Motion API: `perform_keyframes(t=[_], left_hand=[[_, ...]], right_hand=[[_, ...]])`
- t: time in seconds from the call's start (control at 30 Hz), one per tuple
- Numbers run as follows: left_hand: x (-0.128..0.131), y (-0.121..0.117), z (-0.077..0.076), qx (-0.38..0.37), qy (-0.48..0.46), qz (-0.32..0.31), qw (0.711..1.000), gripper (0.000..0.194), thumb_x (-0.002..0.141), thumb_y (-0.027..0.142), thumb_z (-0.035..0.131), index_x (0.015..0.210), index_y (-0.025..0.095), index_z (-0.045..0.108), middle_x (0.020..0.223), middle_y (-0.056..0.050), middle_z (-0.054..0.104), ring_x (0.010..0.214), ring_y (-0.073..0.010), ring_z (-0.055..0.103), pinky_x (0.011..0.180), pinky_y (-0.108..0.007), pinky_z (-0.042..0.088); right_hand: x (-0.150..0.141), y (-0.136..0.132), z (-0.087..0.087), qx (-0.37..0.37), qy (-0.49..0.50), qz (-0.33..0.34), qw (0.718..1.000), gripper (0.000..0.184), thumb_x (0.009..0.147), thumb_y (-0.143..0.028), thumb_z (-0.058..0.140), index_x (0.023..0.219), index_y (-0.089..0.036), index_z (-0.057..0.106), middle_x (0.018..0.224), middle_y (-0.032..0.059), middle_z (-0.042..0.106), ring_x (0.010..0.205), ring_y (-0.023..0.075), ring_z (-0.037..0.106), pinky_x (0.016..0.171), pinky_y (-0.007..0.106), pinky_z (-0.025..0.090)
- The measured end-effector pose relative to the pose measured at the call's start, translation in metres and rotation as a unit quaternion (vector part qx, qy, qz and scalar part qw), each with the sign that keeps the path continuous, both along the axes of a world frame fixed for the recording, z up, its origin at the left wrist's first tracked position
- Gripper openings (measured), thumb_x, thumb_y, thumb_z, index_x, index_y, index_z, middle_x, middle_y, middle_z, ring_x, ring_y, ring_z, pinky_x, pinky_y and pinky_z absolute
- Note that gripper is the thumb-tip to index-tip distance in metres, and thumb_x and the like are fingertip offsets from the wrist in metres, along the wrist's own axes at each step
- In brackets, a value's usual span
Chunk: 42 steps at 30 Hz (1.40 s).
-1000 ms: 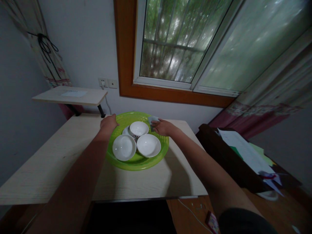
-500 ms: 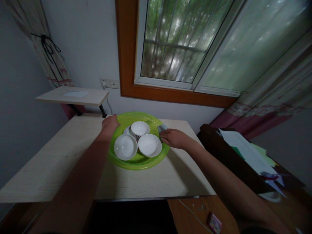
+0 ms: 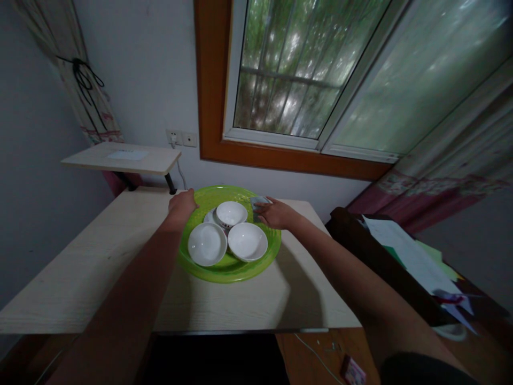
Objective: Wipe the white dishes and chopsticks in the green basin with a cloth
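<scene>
Tray (image 3: 229, 277) first: where does it sit?

On the pale table (image 3: 84, 262), below the window (image 3: 296, 80), with a small raised shelf (image 3: 124, 158) behind it to the left.

And what does it hold?

Three white bowls. A left bowl (image 3: 207, 244) and a right bowl (image 3: 247, 241) sit side by side at the front; a back bowl (image 3: 231, 213) stands behind them, over another white dish (image 3: 210, 216) that is mostly hidden.

How is the left hand (image 3: 183, 203) set?

It clasps the tray's left rim, thumb on the inner side. The other fingers are mostly hidden, so I cannot tell how firmly.

What about the right hand (image 3: 276, 213)?

Its bent fingers hold a pale grey cloth (image 3: 257, 202) at the tray's right back part, near the back bowl and right bowl. The cloth's upper edge sticks out past the fingertips.
</scene>
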<state>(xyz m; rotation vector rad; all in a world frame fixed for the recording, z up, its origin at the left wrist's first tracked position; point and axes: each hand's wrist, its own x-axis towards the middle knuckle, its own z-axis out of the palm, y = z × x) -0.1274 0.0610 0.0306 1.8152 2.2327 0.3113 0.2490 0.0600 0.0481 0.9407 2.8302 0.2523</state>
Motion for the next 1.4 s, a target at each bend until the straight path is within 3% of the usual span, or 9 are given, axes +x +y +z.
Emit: perform_keyframes(t=[0.17, 0.3, 0.47, 0.6, 0.8, 1.07, 1.23, 1.33, 1.4], left_hand=[[0.000, 0.002, -0.003, 0.009, 0.071, 0.001, 0.997, 0.056, 0.089, 0.034, 0.079, 0.141, 0.017, 0.066, 0.136, -0.022, 0.074, 0.127, -0.0404, 0.070, 0.096, -0.044, 0.056], [0.000, 0.003, -0.005, 0.008, 0.085, 0.001, 0.996, 0.056, 0.089, 0.034, 0.079, 0.141, 0.018, 0.066, 0.136, -0.021, 0.075, 0.125, -0.0393, 0.071, 0.096, -0.044, 0.056], [0.001, 0.000, -0.004, 0.016, 0.083, 0.006, 0.996, 0.055, 0.089, 0.035, 0.078, 0.141, 0.019, 0.066, 0.135, -0.020, 0.075, 0.123, -0.0395, 0.071, 0.095, -0.044, 0.057], [0.003, 0.000, -0.003, 0.013, 0.077, 0.013, 0.997, 0.056, 0.090, 0.034, 0.078, 0.143, 0.019, 0.066, 0.136, -0.020, 0.075, 0.124, -0.0394, 0.071, 0.096, -0.044, 0.056], [0.002, 0.003, -0.004, 0.007, 0.072, 0.011, 0.997, 0.056, 0.090, 0.032, 0.079, 0.142, 0.018, 0.066, 0.137, -0.022, 0.074, 0.125, -0.0406, 0.071, 0.095, -0.045, 0.057], [0.000, 0.005, -0.007, 0.016, 0.073, 0.005, 0.997, 0.056, 0.089, 0.033, 0.081, 0.141, 0.018, 0.066, 0.134, -0.021, 0.075, 0.123, -0.0417, 0.071, 0.093, -0.045, 0.057], [0.001, 0.005, -0.005, -0.001, 0.074, 0.007, 0.997, 0.058, 0.089, 0.033, 0.080, 0.143, 0.018, 0.065, 0.137, -0.023, 0.074, 0.124, -0.0416, 0.071, 0.094, -0.046, 0.057], [0.001, 0.005, -0.005, -0.004, 0.073, 0.008, 0.997, 0.058, 0.089, 0.034, 0.080, 0.143, 0.019, 0.065, 0.138, -0.023, 0.073, 0.125, -0.0415, 0.070, 0.095, -0.046, 0.057], [0.001, 0.004, -0.005, 0.001, 0.072, 0.008, 0.997, 0.058, 0.089, 0.034, 0.079, 0.143, 0.019, 0.065, 0.138, -0.022, 0.073, 0.125, -0.0413, 0.070, 0.095, -0.047, 0.057]], right_hand=[[-0.024, 0.022, -0.007, 0.029, -0.002, 0.012, 1.000, 0.034, 0.107, -0.023, 0.055, 0.134, -0.026, 0.076, 0.140, 0.0072, 0.077, 0.149, 0.0261, 0.058, 0.135, 0.054, 0.023], [-0.024, 0.017, -0.009, 0.026, 0.001, -0.001, 1.000, 0.034, 0.109, -0.028, 0.054, 0.135, -0.027, 0.075, 0.139, 0.0072, 0.077, 0.147, 0.0270, 0.060, 0.135, 0.054, 0.022], [-0.002, -0.014, -0.001, -0.033, -0.006, -0.022, 0.999, 0.046, 0.116, -0.038, 0.039, 0.115, -0.022, 0.082, 0.133, 0.0107, 0.079, 0.146, 0.0282, 0.060, 0.135, 0.055, 0.022], [0.013, -0.051, 0.006, -0.106, 0.047, -0.034, 0.993, 0.063, 0.118, -0.043, 0.026, 0.097, -0.018, 0.081, 0.114, 0.0140, 0.082, 0.125, 0.0285, 0.072, 0.133, 0.056, 0.028], [0.020, -0.077, 0.007, -0.151, 0.080, -0.024, 0.985, 0.064, 0.117, -0.042, 0.023, 0.096, -0.019, 0.078, 0.102, 0.0127, 0.081, 0.108, 0.0284, 0.075, 0.132, 0.059, 0.028], [0.000, -0.028, 0.001, -0.073, -0.045, -0.030, 0.996, 0.042, 0.111, -0.029, 0.042, 0.099, -0.019, 0.080, 0.113, 0.0130, 0.082, 0.117, 0.0268, 0.074, 0.131, 0.054, 0.030], [-0.021, 0.008, -0.013, -0.009, -0.045, -0.031, 0.998, 0.039, 0.111, -0.028, 0.042, 0.122, -0.023, 0.079, 0.145, 0.0103, 0.073, 0.150, 0.0289, 0.055, 0.130, 0.061, 0.030], [-0.024, 0.014, -0.016, -0.008, -0.028, -0.036, 0.999, 0.038, 0.111, -0.029, 0.044, 0.131, -0.026, 0.076, 0.153, 0.0074, 0.068, 0.156, 0.0280, 0.049, 0.131, 0.060, 0.030], [-0.020, 0.011, -0.014, -0.022, -0.012, -0.048, 0.999, 0.038, 0.111, -0.030, 0.045, 0.128, -0.024, 0.079, 0.150, 0.0089, 0.070, 0.154, 0.0288, 0.052, 0.129, 0.057, 0.034]])
